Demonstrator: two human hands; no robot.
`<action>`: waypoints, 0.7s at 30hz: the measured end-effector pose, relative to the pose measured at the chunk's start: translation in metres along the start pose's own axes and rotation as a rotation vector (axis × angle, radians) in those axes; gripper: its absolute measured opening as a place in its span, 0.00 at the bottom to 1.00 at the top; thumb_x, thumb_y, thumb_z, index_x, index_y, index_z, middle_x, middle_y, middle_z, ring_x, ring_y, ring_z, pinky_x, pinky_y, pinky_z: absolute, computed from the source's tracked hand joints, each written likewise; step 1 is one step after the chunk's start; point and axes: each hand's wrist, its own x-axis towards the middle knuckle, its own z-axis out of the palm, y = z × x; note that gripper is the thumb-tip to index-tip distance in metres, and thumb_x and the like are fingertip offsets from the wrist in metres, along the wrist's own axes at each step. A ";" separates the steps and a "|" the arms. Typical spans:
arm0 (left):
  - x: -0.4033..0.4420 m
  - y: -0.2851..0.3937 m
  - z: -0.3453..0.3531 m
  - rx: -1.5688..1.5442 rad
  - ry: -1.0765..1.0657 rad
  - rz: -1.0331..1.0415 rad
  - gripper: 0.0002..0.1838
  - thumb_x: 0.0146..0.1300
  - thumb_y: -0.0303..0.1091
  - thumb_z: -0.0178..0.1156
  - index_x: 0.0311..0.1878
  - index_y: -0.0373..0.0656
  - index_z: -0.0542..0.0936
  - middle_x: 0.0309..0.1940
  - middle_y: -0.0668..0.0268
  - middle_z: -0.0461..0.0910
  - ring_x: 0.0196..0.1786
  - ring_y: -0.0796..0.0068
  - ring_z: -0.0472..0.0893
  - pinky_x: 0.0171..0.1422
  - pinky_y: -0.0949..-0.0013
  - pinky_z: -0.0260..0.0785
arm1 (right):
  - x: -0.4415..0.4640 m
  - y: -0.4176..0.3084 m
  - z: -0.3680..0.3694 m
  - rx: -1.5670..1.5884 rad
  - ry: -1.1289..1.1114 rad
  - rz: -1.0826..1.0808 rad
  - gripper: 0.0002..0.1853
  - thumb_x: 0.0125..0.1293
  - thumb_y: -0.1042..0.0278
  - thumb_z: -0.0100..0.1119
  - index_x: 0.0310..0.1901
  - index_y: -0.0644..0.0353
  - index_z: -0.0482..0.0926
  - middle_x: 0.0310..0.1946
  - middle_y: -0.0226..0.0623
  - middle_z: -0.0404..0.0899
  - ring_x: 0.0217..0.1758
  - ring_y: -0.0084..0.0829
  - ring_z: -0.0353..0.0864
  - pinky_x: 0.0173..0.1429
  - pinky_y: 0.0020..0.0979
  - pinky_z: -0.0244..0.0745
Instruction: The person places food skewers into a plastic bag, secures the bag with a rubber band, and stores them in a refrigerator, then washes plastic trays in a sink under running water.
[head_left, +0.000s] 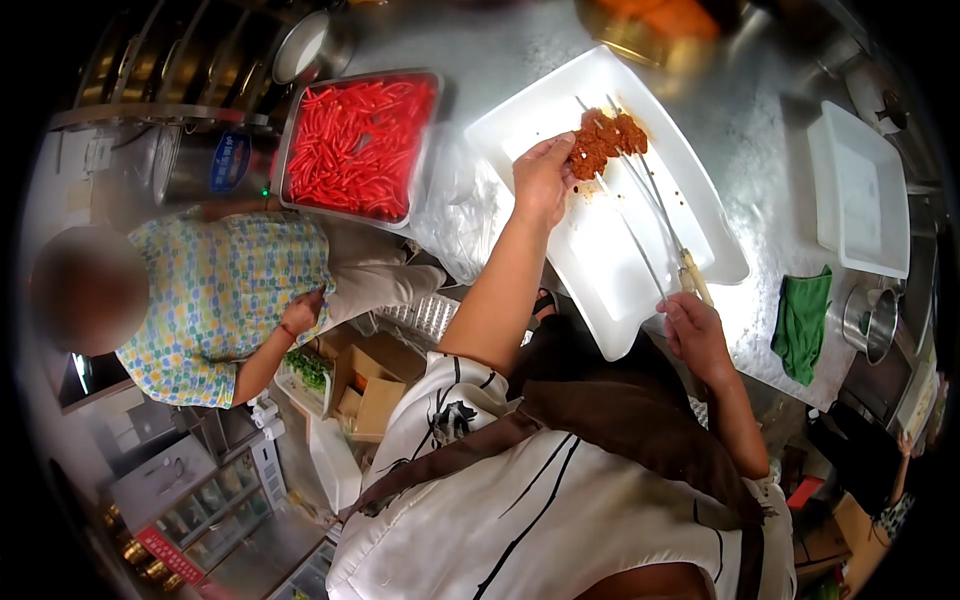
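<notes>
My left hand (545,180) pinches a piece of red-brown seasoned meat (592,146) threaded on a thin metal skewer. The bare end of that skewer (632,240) runs down to my right hand (695,335), whose fingers are closed on it. Both hands are over a white plastic tray (570,262) spotted with sauce and oil. Beside the held skewer lie other skewers with wooden handles (692,277), their tips close to another clump of meat (630,134). Where one clump ends and the other begins is hard to make out.
A metal tray of red chillies (355,145) and a clear plastic bag (462,225) are to the left. At right sit a white tub (862,190), a green cloth (800,325) and a steel pot (868,322). A person in a patterned shirt (225,290) stands at left.
</notes>
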 end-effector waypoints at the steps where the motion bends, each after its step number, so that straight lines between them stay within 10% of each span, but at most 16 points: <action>1: 0.000 -0.002 0.000 0.011 0.002 -0.012 0.11 0.59 0.32 0.58 0.41 0.34 0.76 0.31 0.64 0.77 0.29 0.78 0.76 0.35 0.76 0.72 | 0.001 -0.003 0.001 -0.014 0.002 0.003 0.08 0.67 0.69 0.44 0.35 0.63 0.72 0.15 0.25 0.63 0.15 0.15 0.60 0.19 0.17 0.56; 19: -0.015 0.008 0.010 0.039 0.043 -0.154 0.17 0.60 0.33 0.56 0.49 0.33 0.71 0.37 0.59 0.77 0.33 0.70 0.80 0.38 0.71 0.74 | 0.026 -0.026 0.020 0.039 0.058 0.076 0.08 0.67 0.68 0.45 0.36 0.62 0.72 0.15 0.25 0.63 0.13 0.14 0.58 0.17 0.18 0.54; 21: -0.023 0.018 0.007 0.558 0.088 -0.039 0.24 0.60 0.40 0.55 0.55 0.34 0.68 0.34 0.60 0.77 0.32 0.74 0.77 0.38 0.74 0.71 | 0.027 -0.021 0.016 0.049 0.042 0.015 0.08 0.67 0.68 0.45 0.35 0.63 0.72 0.15 0.24 0.63 0.13 0.14 0.58 0.16 0.18 0.53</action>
